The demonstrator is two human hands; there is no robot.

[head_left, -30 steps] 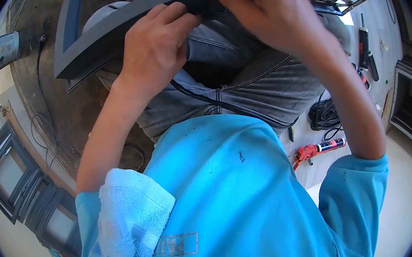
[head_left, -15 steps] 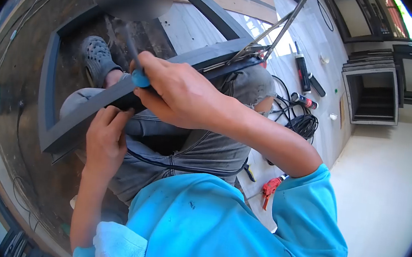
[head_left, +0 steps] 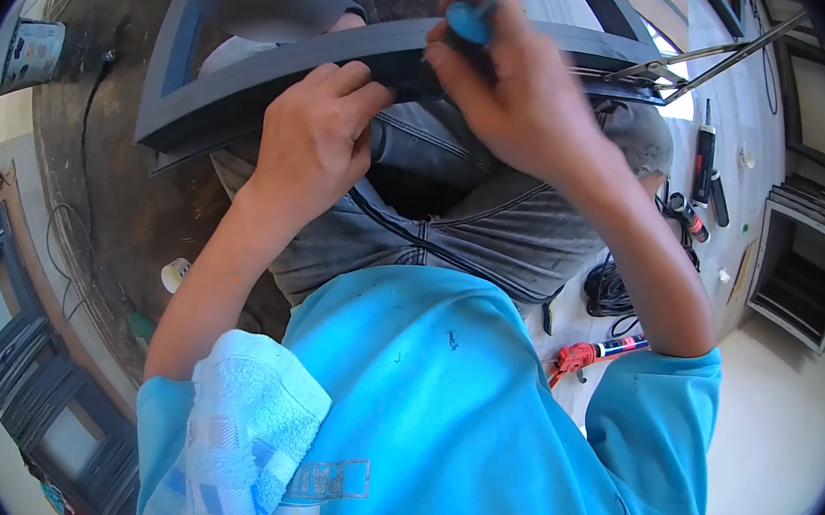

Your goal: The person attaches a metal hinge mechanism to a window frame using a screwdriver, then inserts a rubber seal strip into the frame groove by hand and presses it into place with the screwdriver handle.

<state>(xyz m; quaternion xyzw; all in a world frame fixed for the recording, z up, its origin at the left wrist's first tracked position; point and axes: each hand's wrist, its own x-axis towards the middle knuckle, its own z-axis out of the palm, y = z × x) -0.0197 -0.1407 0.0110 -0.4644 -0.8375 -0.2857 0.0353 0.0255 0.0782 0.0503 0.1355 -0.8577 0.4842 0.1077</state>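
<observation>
A dark grey window frame [head_left: 251,75] lies across my lap. My right hand [head_left: 521,88], somewhat blurred, is closed round a screwdriver [head_left: 469,24] with a blue part on its handle, and its shaft points up and away. This hand is over the frame's near bar. Left of it, my left hand [head_left: 315,132] is closed, its curled fingertips pressed against the bar's near side. A thin black strip [head_left: 414,243] crosses my lap and rises to the left hand, where the fingers hide its end. A metal hinge arm [head_left: 719,64] sticks out at the bar's right end.
Cartridges [head_left: 703,167], coiled black cable [head_left: 610,288] and a red caulking gun [head_left: 576,357] lie on the floor to the right. More frames [head_left: 809,264] are stacked beyond. A bucket [head_left: 34,52] is on the left, with further frames [head_left: 47,390] lower left.
Both hands have shifted right along the bar, the right hand farther and upward with the screwdriver. The view has moved, so the frame appears higher and further right.
</observation>
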